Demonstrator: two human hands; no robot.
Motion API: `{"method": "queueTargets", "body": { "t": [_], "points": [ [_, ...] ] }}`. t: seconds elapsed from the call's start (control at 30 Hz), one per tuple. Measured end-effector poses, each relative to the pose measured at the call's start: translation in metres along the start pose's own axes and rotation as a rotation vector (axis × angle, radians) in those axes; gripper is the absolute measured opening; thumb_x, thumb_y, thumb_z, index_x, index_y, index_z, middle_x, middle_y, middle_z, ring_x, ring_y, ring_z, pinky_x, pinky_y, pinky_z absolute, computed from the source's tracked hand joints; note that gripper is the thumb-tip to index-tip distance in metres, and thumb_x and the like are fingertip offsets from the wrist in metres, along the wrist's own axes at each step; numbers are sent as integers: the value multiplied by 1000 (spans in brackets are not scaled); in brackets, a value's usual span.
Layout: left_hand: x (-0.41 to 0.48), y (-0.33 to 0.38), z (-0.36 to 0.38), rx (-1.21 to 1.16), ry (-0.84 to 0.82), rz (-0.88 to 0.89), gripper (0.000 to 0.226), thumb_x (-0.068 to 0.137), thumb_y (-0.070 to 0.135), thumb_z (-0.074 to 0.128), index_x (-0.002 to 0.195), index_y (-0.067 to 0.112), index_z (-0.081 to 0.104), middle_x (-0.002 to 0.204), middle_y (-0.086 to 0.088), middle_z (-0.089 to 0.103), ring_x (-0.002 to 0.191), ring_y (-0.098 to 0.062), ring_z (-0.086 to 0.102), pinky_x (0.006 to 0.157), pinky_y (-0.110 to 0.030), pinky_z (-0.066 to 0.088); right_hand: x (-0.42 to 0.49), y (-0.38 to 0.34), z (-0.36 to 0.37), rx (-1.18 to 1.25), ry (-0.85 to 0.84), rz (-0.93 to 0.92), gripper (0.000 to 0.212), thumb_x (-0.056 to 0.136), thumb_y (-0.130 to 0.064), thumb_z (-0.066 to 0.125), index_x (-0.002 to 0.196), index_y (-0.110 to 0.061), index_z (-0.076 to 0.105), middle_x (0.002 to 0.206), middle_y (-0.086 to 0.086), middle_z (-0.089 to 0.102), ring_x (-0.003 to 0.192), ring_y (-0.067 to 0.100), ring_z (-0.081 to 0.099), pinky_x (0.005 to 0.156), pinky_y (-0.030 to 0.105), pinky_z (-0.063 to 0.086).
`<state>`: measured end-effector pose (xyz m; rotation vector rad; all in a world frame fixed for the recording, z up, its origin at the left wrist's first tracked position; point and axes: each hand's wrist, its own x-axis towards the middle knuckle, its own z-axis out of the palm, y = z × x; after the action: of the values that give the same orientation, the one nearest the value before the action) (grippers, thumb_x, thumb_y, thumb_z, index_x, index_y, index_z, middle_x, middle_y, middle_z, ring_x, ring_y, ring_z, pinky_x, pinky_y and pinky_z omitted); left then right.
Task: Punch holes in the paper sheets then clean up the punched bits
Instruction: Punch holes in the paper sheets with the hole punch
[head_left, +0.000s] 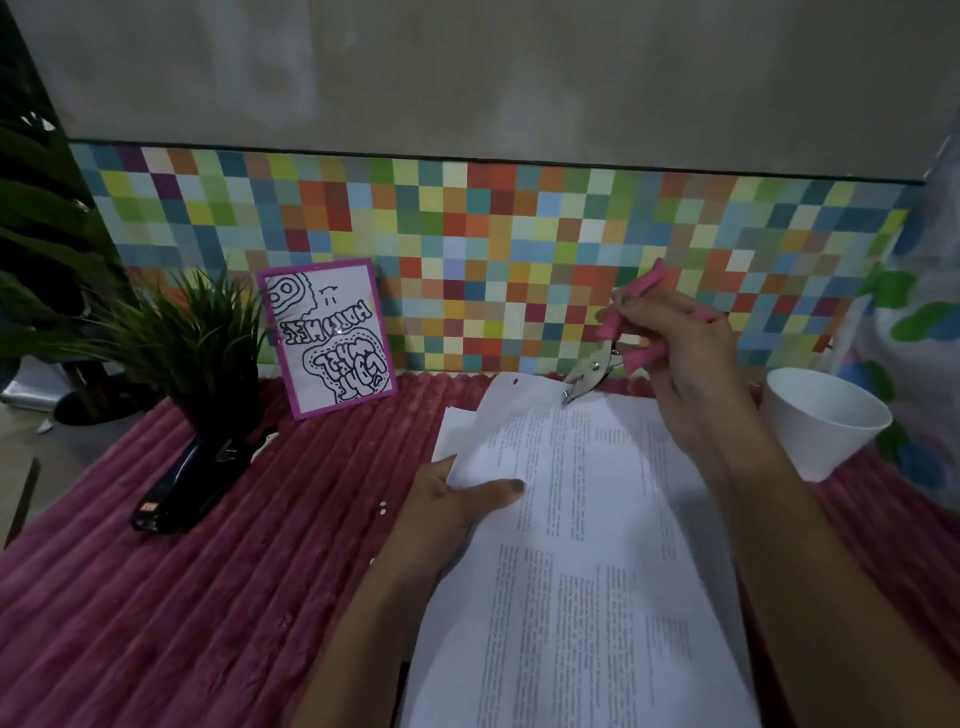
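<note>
Paper sheets in hand over the tabletop, punch at their far edge.

Near: printed paper sheets held by the left hand, thumb on top, pinching the left edge. Red ribbed cloth covers the tabletop; two white punched bits lie on it just left of that hand. Mid: black stapler at left, white cup at right. Right hand, fingers clenched round the pink handles of the hole punch, metal head at the sheets' far edge; one hole there. Far: potted plant and framed card against a multicoloured tile band; grey wall above.
</note>
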<state>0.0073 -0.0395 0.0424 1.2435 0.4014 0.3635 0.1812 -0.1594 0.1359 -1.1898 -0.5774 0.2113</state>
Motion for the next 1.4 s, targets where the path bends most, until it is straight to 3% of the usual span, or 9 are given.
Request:
{"method": "queueTargets", "body": {
  "t": [0.23, 0.33, 0.4, 0.5, 0.67, 0.83, 1.0, 1.2, 1.4],
  "points": [
    [0, -1, -2, -12, 25, -46, 26, 85, -2, 65, 110, 3, 70, 101, -17, 75, 86, -33, 73, 69, -39, 60, 2, 3, 13, 229, -103, 228, 15, 82, -8, 63, 96, -3, 59, 74, 8, 57, 70, 20, 58, 83, 42, 55],
    [-1, -1, -4, -9, 22, -78, 22, 84, -2, 67, 105, 2, 71, 94, -18, 75, 74, -30, 73, 62, -36, 58, 2, 24, 10, 75, -78, 145, 2, 85, -5, 61, 84, -4, 62, 72, 9, 59, 70, 21, 60, 88, 45, 50],
    [-2, 0, -3, -4, 14, -80, 21, 84, -3, 65, 104, 1, 71, 92, -19, 75, 70, -28, 72, 58, -33, 58, 2, 39, 5, -173, -35, 90, 23, 89, -28, 63, 81, -7, 66, 71, 9, 68, 75, 21, 68, 91, 42, 47],
    [-4, -2, -1, -1, -7, -64, 21, 84, -7, 63, 103, -1, 71, 88, -16, 75, 67, -23, 72, 55, -29, 56, -2, 54, 0, -404, 26, 25, 50, 94, -48, 53, 79, -2, 65, 63, 8, 67, 69, 12, 69, 78, 25, 47],
    [-7, -5, 1, 12, 0, -62, 17, 84, -9, 62, 89, 3, 73, 81, -15, 75, 63, -22, 72, 53, -27, 55, -6, 77, -5, -469, 38, -28, 51, 95, -50, 49, 84, -3, 65, 59, 7, 66, 44, 22, 58, 48, 34, 51],
    [-13, -3, -1, 28, -4, -15, 19, 85, -8, 62, 84, 7, 75, 81, -16, 74, 64, -23, 71, 54, -28, 55, -3, 84, -17, -465, -51, 39, 65, 88, -70, 39, 83, -12, 67, 74, 6, 72, 86, 17, 69, 91, 38, 46],
    [-16, -5, -6, 58, -15, -31, 21, 85, -9, 61, 83, 7, 76, 85, -17, 74, 69, -27, 72, 58, -31, 56, -9, 79, -29, -337, -203, 235, 64, 86, -65, 39, 92, -8, 65, 82, 12, 75, 73, 23, 71, 77, 36, 55],
    [-17, -9, -1, 174, 14, -129, 16, 87, 0, 64, 102, 0, 70, 93, -14, 76, 77, -26, 75, 62, -32, 60, -17, 89, -26, -326, -30, 55, 53, 102, -38, 38, 84, 4, 64, 65, 12, 64, 64, 16, 62, 60, 13, 49],
    [-6, 2, -1, 514, 38, -160, 10, 86, 20, 72, 95, 21, 71, 91, 6, 75, 72, -6, 73, 57, -18, 55, -12, 80, -24, -346, -16, -16, 46, 90, -47, 40, 71, -14, 66, 61, -4, 65, 66, 2, 62, 71, 19, 43]
  ]
}}
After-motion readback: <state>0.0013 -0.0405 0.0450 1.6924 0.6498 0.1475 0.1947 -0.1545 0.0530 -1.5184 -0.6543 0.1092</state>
